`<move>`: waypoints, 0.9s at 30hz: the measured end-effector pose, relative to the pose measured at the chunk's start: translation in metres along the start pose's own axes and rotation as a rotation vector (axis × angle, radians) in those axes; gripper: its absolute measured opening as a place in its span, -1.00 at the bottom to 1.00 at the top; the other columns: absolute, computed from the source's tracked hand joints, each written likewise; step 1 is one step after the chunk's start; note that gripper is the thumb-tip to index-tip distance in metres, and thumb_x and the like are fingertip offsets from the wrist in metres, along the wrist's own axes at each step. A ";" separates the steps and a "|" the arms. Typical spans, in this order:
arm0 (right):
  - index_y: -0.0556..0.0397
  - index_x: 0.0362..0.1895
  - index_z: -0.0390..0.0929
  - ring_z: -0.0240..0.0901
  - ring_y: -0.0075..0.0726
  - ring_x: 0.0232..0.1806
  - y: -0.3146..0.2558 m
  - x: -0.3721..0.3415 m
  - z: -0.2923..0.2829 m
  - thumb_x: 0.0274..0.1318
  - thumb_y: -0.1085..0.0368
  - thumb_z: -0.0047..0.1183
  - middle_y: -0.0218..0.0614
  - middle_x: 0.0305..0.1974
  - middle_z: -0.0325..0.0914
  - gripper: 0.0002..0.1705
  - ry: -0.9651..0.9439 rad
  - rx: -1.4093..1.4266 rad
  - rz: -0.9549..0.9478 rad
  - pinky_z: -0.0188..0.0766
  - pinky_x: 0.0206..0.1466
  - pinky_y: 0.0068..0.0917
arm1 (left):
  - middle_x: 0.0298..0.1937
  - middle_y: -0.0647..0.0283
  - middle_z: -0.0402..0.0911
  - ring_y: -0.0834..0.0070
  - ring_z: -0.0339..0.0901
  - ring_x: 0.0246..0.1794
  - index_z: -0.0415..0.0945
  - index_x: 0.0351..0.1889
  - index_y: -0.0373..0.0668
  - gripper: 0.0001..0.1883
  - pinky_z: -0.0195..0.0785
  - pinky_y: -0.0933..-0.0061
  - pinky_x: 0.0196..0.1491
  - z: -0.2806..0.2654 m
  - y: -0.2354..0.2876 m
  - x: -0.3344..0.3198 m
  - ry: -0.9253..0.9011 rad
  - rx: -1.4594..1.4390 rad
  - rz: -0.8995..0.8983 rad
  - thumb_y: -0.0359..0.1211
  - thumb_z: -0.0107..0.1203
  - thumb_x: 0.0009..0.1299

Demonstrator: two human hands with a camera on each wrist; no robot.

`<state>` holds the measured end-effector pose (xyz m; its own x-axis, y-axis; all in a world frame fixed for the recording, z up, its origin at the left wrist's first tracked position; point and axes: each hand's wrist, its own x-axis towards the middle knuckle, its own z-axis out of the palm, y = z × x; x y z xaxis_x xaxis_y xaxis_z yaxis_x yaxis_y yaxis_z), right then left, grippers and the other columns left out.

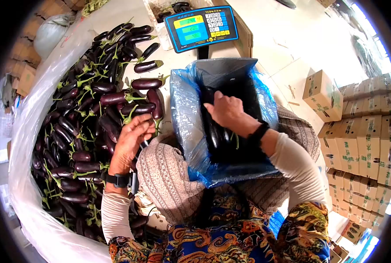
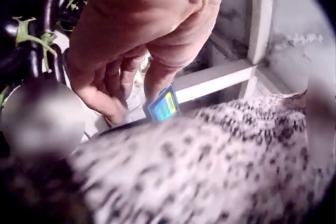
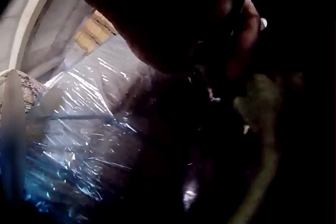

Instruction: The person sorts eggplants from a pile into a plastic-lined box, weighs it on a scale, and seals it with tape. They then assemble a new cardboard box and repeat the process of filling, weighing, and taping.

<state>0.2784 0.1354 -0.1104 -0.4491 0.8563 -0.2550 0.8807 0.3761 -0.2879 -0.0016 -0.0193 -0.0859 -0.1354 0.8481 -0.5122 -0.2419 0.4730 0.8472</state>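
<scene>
My right hand (image 1: 228, 113) reaches down into a carton lined with clear blue plastic (image 1: 184, 109), over dark purple eggplants (image 1: 213, 131). Its fingertips are lost in shadow, so I cannot tell whether they grip one. In the right wrist view a green eggplant stem (image 3: 265, 145) lies below that hand's darkened fingers. My left hand (image 1: 134, 136) is raised beside the patterned knee, its fingers loosely bent and holding nothing. Close to its fingertips lie loose eggplants (image 1: 155, 104) at the edge of a large pile (image 1: 75, 140).
A digital scale display (image 1: 201, 30) stands behind the lined carton. Clear plastic sheeting (image 1: 22, 175) borders the pile on the left. Stacked cardboard cartons (image 1: 358, 147) line the right side, and a single carton (image 1: 322, 96) stands near them. Another box (image 1: 158, 13) sits behind the display.
</scene>
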 end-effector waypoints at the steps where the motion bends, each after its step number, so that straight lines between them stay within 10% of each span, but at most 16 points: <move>1: 0.23 -0.09 0.41 0.59 0.31 -0.16 -0.001 0.003 0.008 0.22 -0.21 0.00 0.17 -0.27 0.63 -0.34 -0.022 -0.001 -0.032 0.50 -0.08 0.05 | 0.00 0.19 0.62 0.46 0.58 -0.06 0.40 0.25 -0.28 -0.58 0.40 0.49 0.02 0.001 -0.006 -0.003 0.030 0.010 -0.020 -0.34 0.06 0.46; 7: 0.29 -0.01 0.27 0.58 0.37 -0.17 -0.001 -0.019 0.007 0.15 -0.09 0.14 0.25 -0.28 0.61 -0.32 -0.180 0.045 0.006 0.48 -0.09 0.09 | -0.10 0.23 0.63 0.52 0.57 -0.14 0.48 0.14 -0.31 -0.67 0.45 0.51 -0.02 -0.021 -0.060 -0.009 0.057 -0.180 -0.042 -0.43 0.08 0.44; 11: 0.30 -0.07 0.25 0.56 0.41 -0.20 0.000 -0.018 0.017 0.13 -0.14 0.17 0.26 -0.31 0.60 -0.28 -0.173 0.094 -0.003 0.48 -0.09 0.12 | 0.03 0.12 0.62 0.42 0.61 -0.05 0.33 0.27 -0.41 -0.29 0.50 0.44 0.06 -0.039 -0.092 -0.006 -0.054 -0.161 0.044 -0.07 0.25 0.34; 18: 0.29 -0.08 0.21 0.54 0.43 -0.31 0.000 -0.020 0.025 0.20 -0.14 0.09 0.27 -0.41 0.57 -0.31 -0.042 0.150 0.013 0.48 -0.22 0.16 | -0.08 0.20 0.65 0.47 0.60 -0.16 0.43 0.19 -0.34 -0.56 0.48 0.47 -0.04 -0.033 -0.119 -0.013 0.032 -0.229 0.182 -0.30 0.13 0.41; 27: 0.19 -0.10 0.47 0.58 0.33 -0.23 0.014 -0.026 -0.031 0.16 -0.40 -0.05 0.15 -0.37 0.61 -0.20 -0.130 -0.023 -0.072 0.48 -0.19 0.12 | -0.17 0.20 0.67 0.47 0.61 -0.23 0.48 0.11 -0.36 -0.64 0.50 0.46 -0.10 -0.079 -0.240 -0.016 0.176 -0.372 -0.112 -0.38 0.13 0.40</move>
<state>0.3068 0.1297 -0.0789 -0.5259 0.7743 -0.3520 0.8479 0.4445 -0.2891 -0.0168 -0.1652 -0.2926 -0.2426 0.7274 -0.6419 -0.5906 0.4142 0.6926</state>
